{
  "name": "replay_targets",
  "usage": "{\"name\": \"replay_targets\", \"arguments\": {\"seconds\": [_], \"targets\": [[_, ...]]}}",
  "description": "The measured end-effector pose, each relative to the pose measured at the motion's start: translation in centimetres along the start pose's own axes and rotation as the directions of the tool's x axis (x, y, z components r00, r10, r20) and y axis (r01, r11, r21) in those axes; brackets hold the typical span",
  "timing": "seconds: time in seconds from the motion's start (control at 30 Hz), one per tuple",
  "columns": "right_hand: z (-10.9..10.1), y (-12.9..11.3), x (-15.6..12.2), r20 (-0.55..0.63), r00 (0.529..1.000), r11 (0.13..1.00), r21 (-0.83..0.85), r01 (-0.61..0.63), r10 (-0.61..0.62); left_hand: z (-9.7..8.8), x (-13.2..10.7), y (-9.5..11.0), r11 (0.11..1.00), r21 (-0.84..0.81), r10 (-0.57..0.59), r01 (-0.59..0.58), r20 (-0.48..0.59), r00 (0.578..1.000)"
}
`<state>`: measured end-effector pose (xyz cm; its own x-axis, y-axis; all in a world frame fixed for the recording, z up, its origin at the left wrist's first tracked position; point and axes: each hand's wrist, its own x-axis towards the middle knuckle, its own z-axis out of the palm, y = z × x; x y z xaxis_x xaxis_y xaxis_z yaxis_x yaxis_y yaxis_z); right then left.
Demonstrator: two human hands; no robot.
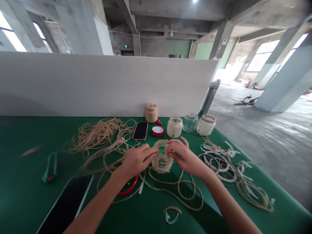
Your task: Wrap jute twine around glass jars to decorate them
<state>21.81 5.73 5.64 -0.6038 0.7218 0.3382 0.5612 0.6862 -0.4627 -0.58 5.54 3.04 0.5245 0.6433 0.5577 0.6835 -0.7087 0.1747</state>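
A glass jar [162, 164] wrapped in pale material stands on the green table in front of me, its mouth facing up and away. My left hand [140, 158] has its thumb and fingers closed at the left of the jar's neck. From the other side, my right hand [180, 154] bends its fingers onto the right of the rim, with one finger raised. Whether a strand of twine is pinched under the fingertips is too small to tell. Loose twine [168, 189] curls over the table just below the jar.
Behind the jar stand a wrapped jar [175, 127], a bare glass jar [190, 122], another wrapped jar [206, 125], a twine spool [151, 113] and a red tape roll [158, 131]. A phone [140, 131] lies beside tangled twine [99, 133]. Twine scraps and rings [223, 165] cover the right side.
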Motion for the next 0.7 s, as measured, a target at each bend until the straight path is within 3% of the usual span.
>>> {"name": "replay_targets", "arguments": {"seconds": [0.37, 0.7], "targets": [[0.5, -1.5, 0.1, -0.165, 0.985, 0.989, -0.144, 0.028, -0.052, 0.3, 0.2, 0.8, 0.995, -0.091, -0.036, 0.035, -0.015, 0.999], [2.0, -2.0, 0.1, -0.192, 0.975, 0.946, -0.32, 0.043, -0.109, -1.0, 0.9, 2.9, 0.958, -0.181, -0.202, 0.222, 0.12, 0.972]]}}
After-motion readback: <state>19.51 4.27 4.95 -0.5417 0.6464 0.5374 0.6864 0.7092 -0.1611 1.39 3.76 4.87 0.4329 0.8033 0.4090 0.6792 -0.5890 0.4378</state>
